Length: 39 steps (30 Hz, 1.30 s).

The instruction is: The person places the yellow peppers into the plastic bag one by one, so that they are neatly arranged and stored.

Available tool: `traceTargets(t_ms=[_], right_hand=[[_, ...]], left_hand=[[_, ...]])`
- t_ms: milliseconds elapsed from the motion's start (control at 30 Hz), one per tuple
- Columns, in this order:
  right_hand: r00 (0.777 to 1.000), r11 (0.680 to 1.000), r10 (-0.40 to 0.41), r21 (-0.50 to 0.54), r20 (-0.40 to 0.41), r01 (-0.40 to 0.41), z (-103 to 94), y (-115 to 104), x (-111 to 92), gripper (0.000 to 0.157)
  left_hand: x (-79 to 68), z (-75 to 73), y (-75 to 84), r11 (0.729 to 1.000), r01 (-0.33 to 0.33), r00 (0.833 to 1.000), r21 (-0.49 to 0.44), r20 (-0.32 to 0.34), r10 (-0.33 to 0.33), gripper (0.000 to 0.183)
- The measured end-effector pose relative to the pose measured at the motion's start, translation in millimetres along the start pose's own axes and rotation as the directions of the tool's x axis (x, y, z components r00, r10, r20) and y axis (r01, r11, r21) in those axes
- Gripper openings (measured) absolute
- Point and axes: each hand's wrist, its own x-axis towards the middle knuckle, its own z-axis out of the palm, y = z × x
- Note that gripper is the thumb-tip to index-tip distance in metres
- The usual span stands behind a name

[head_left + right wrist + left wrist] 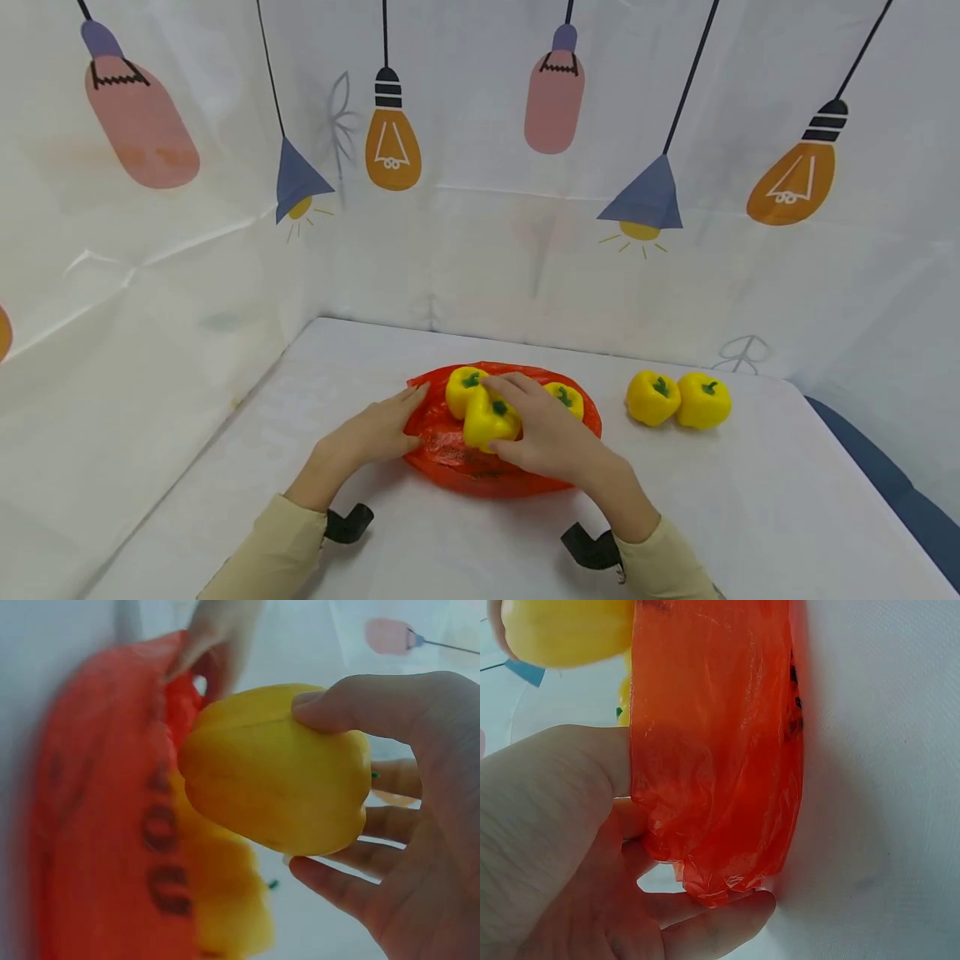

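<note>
A yellow bell pepper [485, 423] with a green stem is in my right hand [553, 437], held above a red plastic bag [487, 479]. In the right wrist view, thumb and fingers grip this pepper [274, 776] from its stem side. My left hand [378, 427] holds the bag's left edge; in the left wrist view, the thumb is at the rim of the bag [716, 742] and fingers lie by its crumpled end. Two more yellow peppers, one at left [461, 390] and one at right [567, 398], show in the bag's opening, partly hidden.
Two yellow bell peppers [652, 400] stand side by side on the white table [750, 508], right of the bag. A white sheet [480, 250] printed with lamps hangs behind and at left. Something dark blue [873, 467] lies beyond the table's right edge.
</note>
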Motion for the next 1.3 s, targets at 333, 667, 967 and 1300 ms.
traceTargets(t_ms=[333,667,967,1300], right_hand=[[0.996,0.997,0.051,-0.055,0.07,-0.047,38.6,-12,15,0.072],[0.999,0.99,0.031,-0.137,0.024,-0.028,58.8,-10,17,0.068],[1.0,0.978,0.022,-0.205,-0.004,-0.023,62.3,-11,17,0.071],[1.0,0.975,0.016,-0.222,0.009,-0.014,53.9,-12,14,0.073]], left_hand=[[0.9,1.6,-1.6,1.0,-0.005,1.0,0.016,-0.005,0.005,0.079],[0.1,1.0,0.8,1.0,-0.016,1.0,0.003,-0.004,0.016,0.078],[0.8,1.1,-0.2,1.0,-0.026,1.0,0.009,-0.017,0.026,0.078],[-1.2,0.0,2.0,1.0,-0.029,0.999,0.001,-0.017,0.029,0.076]])
